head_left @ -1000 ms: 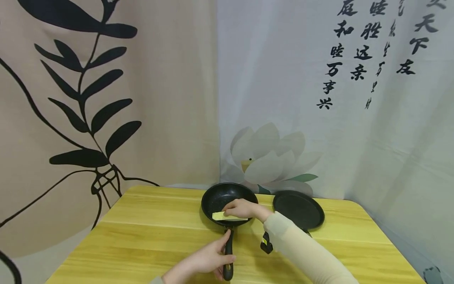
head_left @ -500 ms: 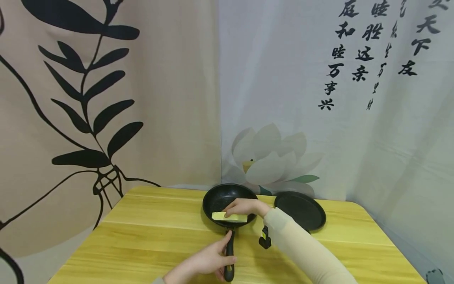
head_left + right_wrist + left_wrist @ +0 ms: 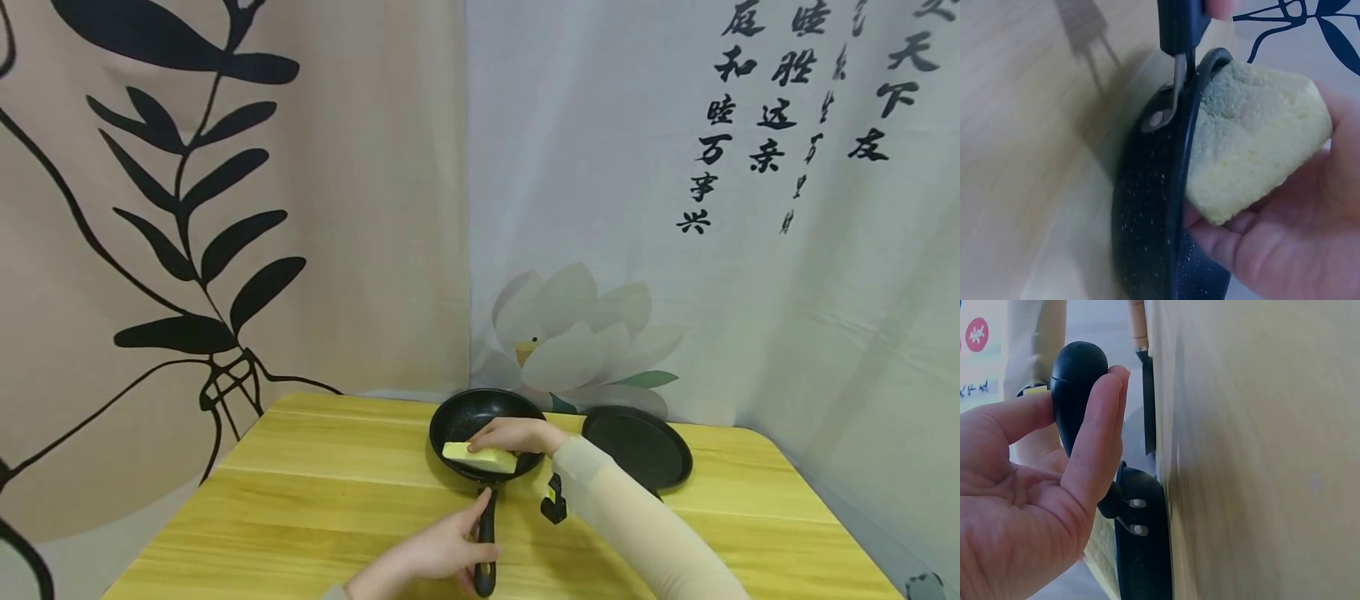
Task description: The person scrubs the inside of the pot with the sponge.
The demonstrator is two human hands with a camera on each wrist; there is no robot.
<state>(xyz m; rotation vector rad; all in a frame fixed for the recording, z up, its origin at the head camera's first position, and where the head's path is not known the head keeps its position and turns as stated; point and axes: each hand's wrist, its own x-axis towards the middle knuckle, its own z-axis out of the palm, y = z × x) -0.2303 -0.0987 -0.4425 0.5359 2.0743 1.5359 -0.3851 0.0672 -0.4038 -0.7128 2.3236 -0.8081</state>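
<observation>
A black speckled frying pan (image 3: 468, 408) sits on the wooden table, its handle (image 3: 487, 525) pointing toward me. My left hand (image 3: 442, 546) grips that handle, thumb along one side and fingers on the other, as the left wrist view also shows. In my right hand (image 3: 517, 435) is a pale yellow sponge (image 3: 480, 457), held inside the pan near the handle end. The right wrist view shows the sponge (image 3: 1260, 137) tilted at the pan's rim, with a greyish, soiled face and fingers curled under it.
A flat black griddle pan (image 3: 637, 446) lies to the right, its handle mostly hidden behind my right sleeve (image 3: 645, 525). A black wrist camera (image 3: 553, 500) hangs by that forearm. Behind the wooden table (image 3: 315, 483) hangs a printed curtain (image 3: 375, 208).
The sponge has tilted, its left end rising and its right end dipping toward the near rim. My right hand has shifted slightly with it. The left hand keeps its hold on the handle.
</observation>
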